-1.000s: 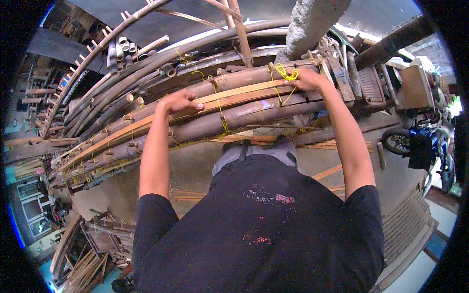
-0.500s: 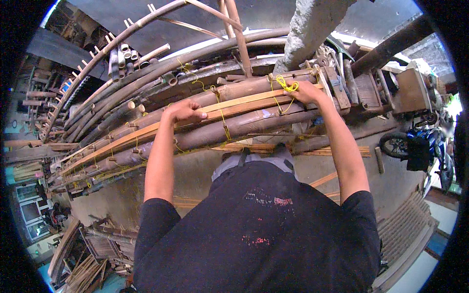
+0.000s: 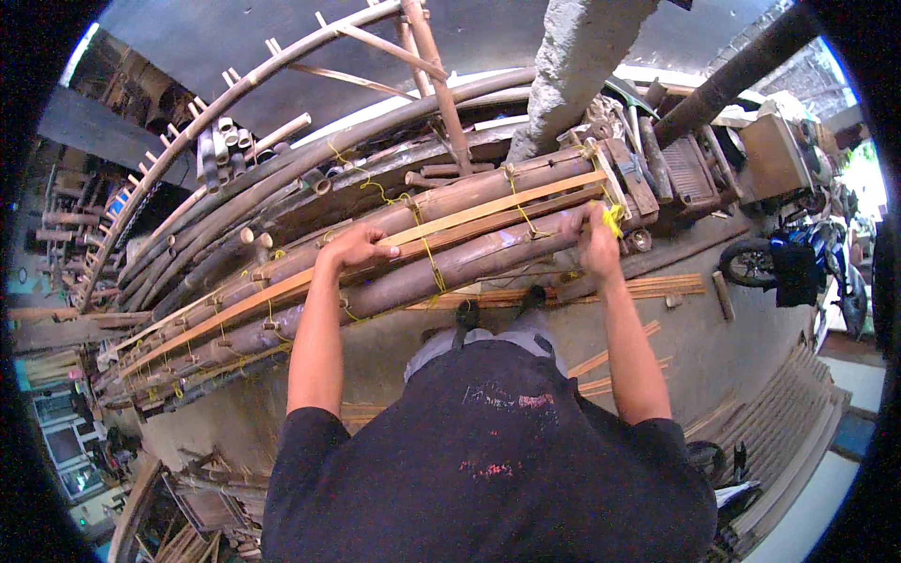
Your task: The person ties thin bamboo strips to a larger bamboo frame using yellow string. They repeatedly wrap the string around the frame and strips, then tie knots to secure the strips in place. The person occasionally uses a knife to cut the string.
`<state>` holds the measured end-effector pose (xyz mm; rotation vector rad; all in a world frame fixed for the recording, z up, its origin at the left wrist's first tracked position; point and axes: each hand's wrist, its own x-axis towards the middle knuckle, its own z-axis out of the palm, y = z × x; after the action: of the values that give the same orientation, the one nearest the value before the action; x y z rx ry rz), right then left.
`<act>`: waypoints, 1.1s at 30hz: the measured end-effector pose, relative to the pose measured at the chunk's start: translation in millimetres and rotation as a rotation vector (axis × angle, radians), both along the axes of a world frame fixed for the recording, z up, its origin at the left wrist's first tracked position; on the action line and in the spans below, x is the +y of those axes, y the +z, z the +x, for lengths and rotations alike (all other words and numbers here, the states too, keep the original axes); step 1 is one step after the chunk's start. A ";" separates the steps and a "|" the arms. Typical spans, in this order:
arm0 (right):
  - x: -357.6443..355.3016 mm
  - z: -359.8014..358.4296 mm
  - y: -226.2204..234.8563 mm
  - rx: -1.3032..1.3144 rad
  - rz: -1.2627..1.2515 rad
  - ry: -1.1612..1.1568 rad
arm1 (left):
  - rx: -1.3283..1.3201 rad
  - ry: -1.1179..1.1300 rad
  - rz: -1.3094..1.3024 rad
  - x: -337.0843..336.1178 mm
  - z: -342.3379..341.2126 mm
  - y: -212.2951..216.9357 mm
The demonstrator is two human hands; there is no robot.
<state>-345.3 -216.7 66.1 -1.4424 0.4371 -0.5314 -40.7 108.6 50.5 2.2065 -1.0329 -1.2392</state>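
Slats (image 3: 488, 212): long, narrow, pale tan | left fingers (image 3: 373, 233): pinching slats | right fingers (image 3: 597, 221): apparently pinching bunched yellow cord (image 3: 613, 219)

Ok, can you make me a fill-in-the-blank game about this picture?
1. The bunched cord at the person's right hand is coloured ____.
2. The hand with its thumb against the long pale strip is the person's ____ one.
3. The person's shirt is mostly ____.
4. The blue motorbike stands toward the ____ edge of the picture.

Missing words: yellow; left; black; right.
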 end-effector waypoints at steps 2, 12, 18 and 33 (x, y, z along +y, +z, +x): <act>24.6 -26.9 -18.4 0.180 0.033 0.015 | 0.003 -0.013 0.012 -2.8 0.3 -0.6; 84.0 -19.2 -51.4 0.276 -0.217 -0.137 | -0.145 -0.031 0.069 -7.2 -3.6 10.9; 91.2 -31.3 -63.8 0.180 -0.184 -0.201 | -0.001 0.028 0.121 -8.9 0.3 9.3; 104.4 -26.3 -67.3 0.250 -0.297 -0.260 | 0.007 -0.044 0.133 -11.3 2.6 11.1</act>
<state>-371.6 -112.3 -1.2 -1.7591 0.7776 -0.6462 -38.2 97.3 61.5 2.2878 -1.0287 -1.3706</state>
